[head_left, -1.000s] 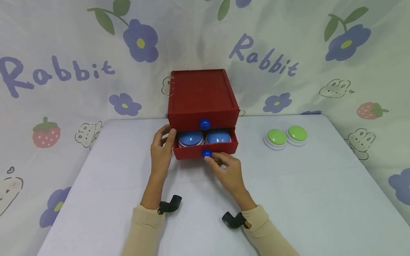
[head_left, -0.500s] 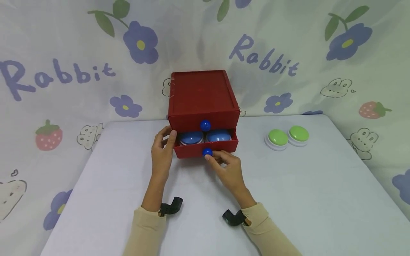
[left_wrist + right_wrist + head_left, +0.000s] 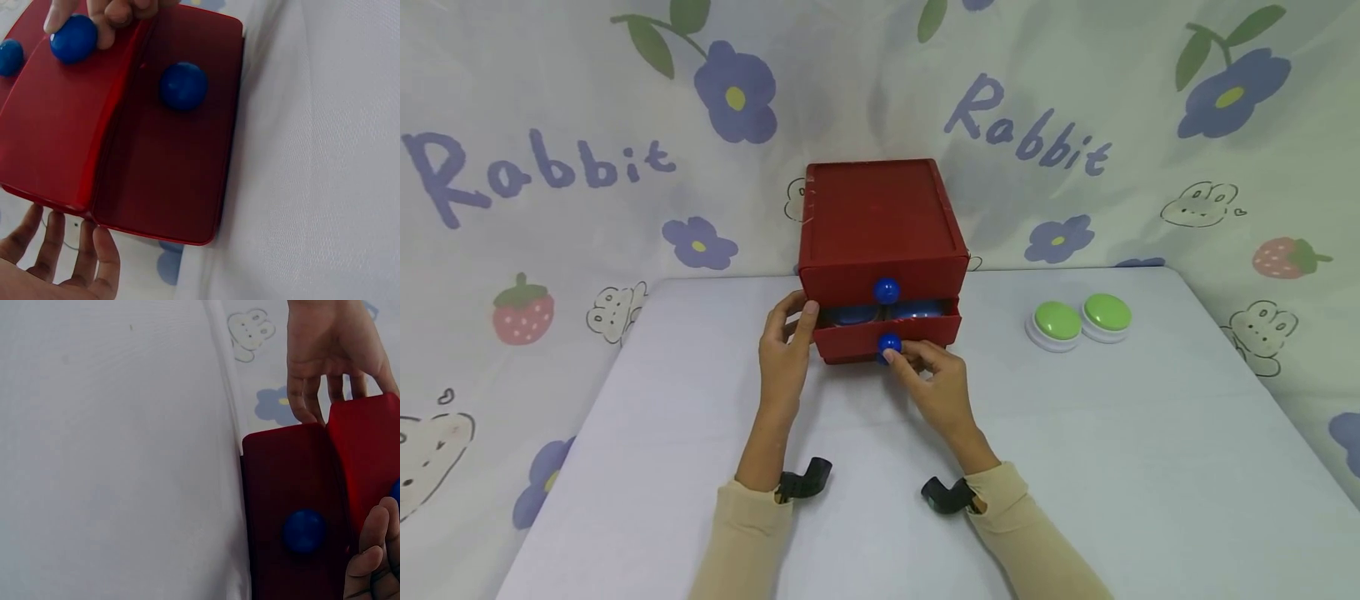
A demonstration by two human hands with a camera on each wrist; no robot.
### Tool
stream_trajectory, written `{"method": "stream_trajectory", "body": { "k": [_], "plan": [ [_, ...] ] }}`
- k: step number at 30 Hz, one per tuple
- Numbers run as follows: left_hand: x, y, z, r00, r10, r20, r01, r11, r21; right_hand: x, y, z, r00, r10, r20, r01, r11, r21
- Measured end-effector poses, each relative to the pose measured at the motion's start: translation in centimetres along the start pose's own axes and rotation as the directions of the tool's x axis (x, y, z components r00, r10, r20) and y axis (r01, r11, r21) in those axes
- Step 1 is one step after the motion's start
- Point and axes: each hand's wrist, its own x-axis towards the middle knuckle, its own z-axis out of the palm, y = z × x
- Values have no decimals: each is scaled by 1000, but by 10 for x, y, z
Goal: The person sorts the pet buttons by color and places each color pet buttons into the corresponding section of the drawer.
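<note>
A red drawer cabinet [image 3: 880, 212] stands at the back of the table, one drawer [image 3: 925, 331] pulled partly out below the top one. My right hand [image 3: 938, 385] pinches that drawer's round blue knob [image 3: 74, 39] between thumb and fingers. Inside lie two blue domed push buttons [image 3: 919, 309], mostly hidden by the drawer front. My left hand [image 3: 784, 354] steadies the cabinet's left side, thumb near the front corner. In the left wrist view, its fingers [image 3: 50, 247] reach to the red side. A lower drawer [image 3: 159, 169] with its own blue knob [image 3: 183, 85] is closed.
Two green domed push buttons [image 3: 1057, 321] [image 3: 1107, 312] with white bases sit side by side on the white table [image 3: 1150, 467], right of the cabinet. A printed curtain [image 3: 880, 75] hangs right behind the table's back edge. Each wrist wears a black camera [image 3: 805, 479].
My right hand has pushed the drawer further in by its knob, so less of the blue push buttons shows. The left hand stays at the cabinet's side. The head view has shifted slightly.
</note>
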Motion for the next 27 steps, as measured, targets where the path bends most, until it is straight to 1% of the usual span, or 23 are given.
{"method": "stream_trajectory", "body": {
  "k": [13,19,27],
  "plan": [
    [1,2,2,1000,-1,-6,1,1000,-30,6,2,-1,1000,-14,5,14,1000,12],
    [1,2,2,1000,-15,-11,15,999,-30,7,2,-1,1000,7,9,-7,1000,-10],
    [1,1,2,1000,-6,-11,6,1000,-30,10,2,0,1000,20,6,-20,1000,-7]
  ]
}}
